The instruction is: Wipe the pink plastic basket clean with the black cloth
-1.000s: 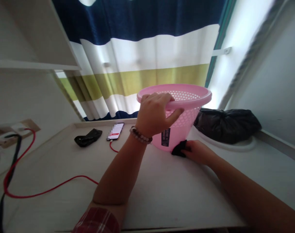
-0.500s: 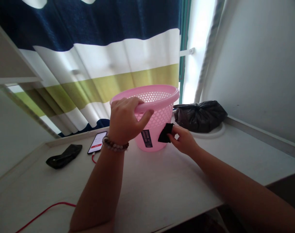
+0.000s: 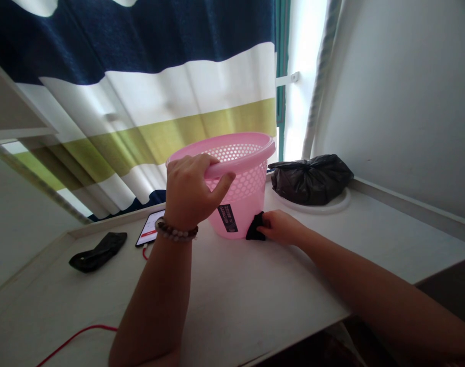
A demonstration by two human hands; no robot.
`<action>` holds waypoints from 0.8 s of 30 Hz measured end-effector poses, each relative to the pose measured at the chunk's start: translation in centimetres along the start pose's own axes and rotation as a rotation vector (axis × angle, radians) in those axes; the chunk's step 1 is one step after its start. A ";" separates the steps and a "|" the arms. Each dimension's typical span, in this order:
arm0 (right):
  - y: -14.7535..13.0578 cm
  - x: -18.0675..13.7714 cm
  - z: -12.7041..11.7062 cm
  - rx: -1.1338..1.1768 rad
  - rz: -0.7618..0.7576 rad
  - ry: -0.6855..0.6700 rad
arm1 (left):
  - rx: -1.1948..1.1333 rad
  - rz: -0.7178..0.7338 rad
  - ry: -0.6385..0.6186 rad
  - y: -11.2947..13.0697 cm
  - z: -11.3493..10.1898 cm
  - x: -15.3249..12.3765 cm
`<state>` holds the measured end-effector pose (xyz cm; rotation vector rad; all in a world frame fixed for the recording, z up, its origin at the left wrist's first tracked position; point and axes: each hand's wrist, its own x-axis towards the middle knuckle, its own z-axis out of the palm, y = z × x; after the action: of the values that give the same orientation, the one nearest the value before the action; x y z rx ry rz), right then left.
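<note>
A pink perforated plastic basket [image 3: 242, 196] stands upright on a white tabletop [image 3: 255, 285]. My left hand [image 3: 188, 191], with a bead bracelet on the wrist, is closed over the basket's near rim. My right hand [image 3: 280, 227] is closed on a small black cloth [image 3: 254, 228], pressed against the basket's lower wall near the table. A dark label [image 3: 225, 217] is stuck on the basket's side between my hands.
A phone [image 3: 150, 233] with a red cable [image 3: 74, 339] lies left of the basket, beside a black folded item [image 3: 98, 251]. A full black plastic bag [image 3: 311, 178] rests on a white round plate at the back right. A striped curtain [image 3: 148, 102] hangs behind.
My right hand lifted the black cloth up the basket's side, then brought it back down to the base. The left hand kept its hold on the rim. The view swung right.
</note>
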<state>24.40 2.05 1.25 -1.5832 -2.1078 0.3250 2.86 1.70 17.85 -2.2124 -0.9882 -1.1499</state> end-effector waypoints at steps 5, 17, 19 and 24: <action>-0.3 0.0 -0.4 -0.001 -0.017 0.035 | 0.001 0.001 0.001 0.0 0.0 0.0; -1.5 -0.6 -2.0 0.072 -0.139 0.319 | -0.004 0.004 0.008 0.0 0.0 0.0; -1.2 -0.5 -1.7 0.054 -0.088 0.209 | -0.005 -0.002 0.008 0.0 0.0 0.0; -0.1 -0.1 -0.3 0.015 -0.034 0.022 | -0.013 -0.008 0.005 0.0 0.1 0.0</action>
<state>24.48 1.89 1.59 -1.5332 -2.1083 0.3099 2.90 1.73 17.78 -2.2165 -0.9914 -1.1685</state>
